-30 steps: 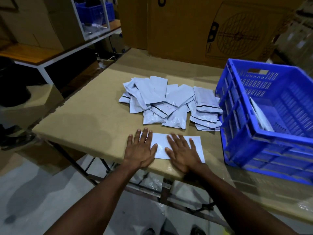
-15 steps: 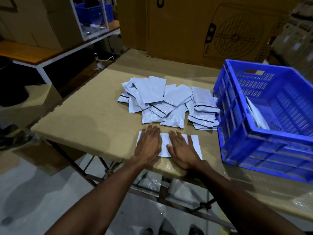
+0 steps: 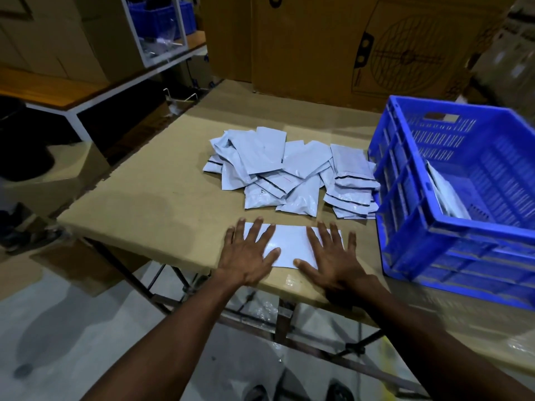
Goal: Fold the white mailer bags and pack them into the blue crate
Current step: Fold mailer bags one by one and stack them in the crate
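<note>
Table: tan board top on a metal folding frame; carries the crate, the pile and the single bag
Fan carton: brown cardboard box printed with a fan outline; stands behind the table's far edge
Blue crate: slotted plastic, on the table's right side; its left wall sits just beside the pile
Bags in crate: a few white mailers leaning against the inside of the left wall
Pile of mailer bags: loose heap of white mailers with dark seal strips, mid-table; right edge touching or nearly touching the crate, hard to tell which
Single mailer bag: white, lying flat near the table's front edge; apart from the pile
Left hand: palm down, fingers spread wide; pressing flat on the bag's left end; grips nothing
Right hand: palm down, fingers spread wide; pressing flat on the bag's right end, thumb pointing toward the left hand; grips nothing
</note>
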A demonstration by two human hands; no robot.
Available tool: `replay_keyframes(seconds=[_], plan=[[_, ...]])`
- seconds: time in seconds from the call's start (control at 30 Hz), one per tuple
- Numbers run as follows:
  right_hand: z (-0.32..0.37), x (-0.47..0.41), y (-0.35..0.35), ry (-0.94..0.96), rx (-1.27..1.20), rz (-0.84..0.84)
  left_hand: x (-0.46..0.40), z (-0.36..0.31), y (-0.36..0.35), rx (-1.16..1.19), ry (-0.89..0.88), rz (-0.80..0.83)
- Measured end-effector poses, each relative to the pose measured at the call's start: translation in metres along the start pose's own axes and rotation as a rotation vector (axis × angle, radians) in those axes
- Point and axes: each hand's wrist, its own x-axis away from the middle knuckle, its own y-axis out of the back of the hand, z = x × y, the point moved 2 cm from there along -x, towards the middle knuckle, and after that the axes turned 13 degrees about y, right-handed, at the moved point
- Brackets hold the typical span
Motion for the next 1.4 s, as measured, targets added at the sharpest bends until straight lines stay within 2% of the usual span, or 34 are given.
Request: replay_keyframes(seconds=[0.13,0.2,0.3,0.43,0.53,0.63,0.7,0.77,0.83,0.9,0.97,1.07,1.13,1.23,1.4], plan=[[0.013,0.010,0.004,0.286,-0.016,-0.221,-0.011,0.004,0.004,-0.028,-0.025,0.066],[0.015,0.008,0.004,0.302,-0.034,-0.234,-0.015,0.006,0.006,-0.037,-0.042,0.084],[0.016,0.003,0.004,0.325,0.076,-0.289,-0.015,0.006,0.008,-0.007,-0.039,0.104],[0.016,-0.001,0.009,0.341,0.158,-0.338,-0.001,0.013,0.010,0.087,-0.142,-0.017],[0.018,-0.002,0.021,0.351,0.188,-0.358,0.005,0.023,0.009,0.021,-0.183,-0.114],[0.029,0.000,0.030,0.432,0.249,-0.392,0.001,0.023,0.017,0.074,-0.073,-0.064],[0.038,0.005,0.031,0.560,0.299,-0.398,-0.002,0.022,0.022,0.092,-0.034,-0.030],[0.044,0.006,0.029,0.687,0.374,-0.337,-0.005,0.022,0.021,0.101,-0.044,-0.008],[0.043,0.001,0.028,0.728,0.450,-0.229,-0.008,0.021,0.022,0.115,-0.078,0.030],[0.042,-0.008,0.034,0.706,0.472,-0.115,-0.009,0.021,0.024,0.154,-0.104,0.043],[0.041,-0.016,0.043,0.674,0.429,-0.051,-0.008,0.023,0.024,0.256,-0.115,-0.015],[0.042,-0.022,0.072,0.591,0.352,-0.065,-0.008,0.027,0.022,0.475,-0.024,-0.087],[0.035,-0.027,0.098,0.514,0.280,-0.108,-0.010,0.024,0.018,0.496,0.049,-0.091],[0.013,-0.037,0.142,0.351,0.104,-0.248,-0.007,0.007,0.015,0.423,0.113,-0.090],[-0.028,-0.029,0.209,0.165,-0.140,-0.614,-0.005,-0.035,0.009,0.301,0.015,-0.105]])
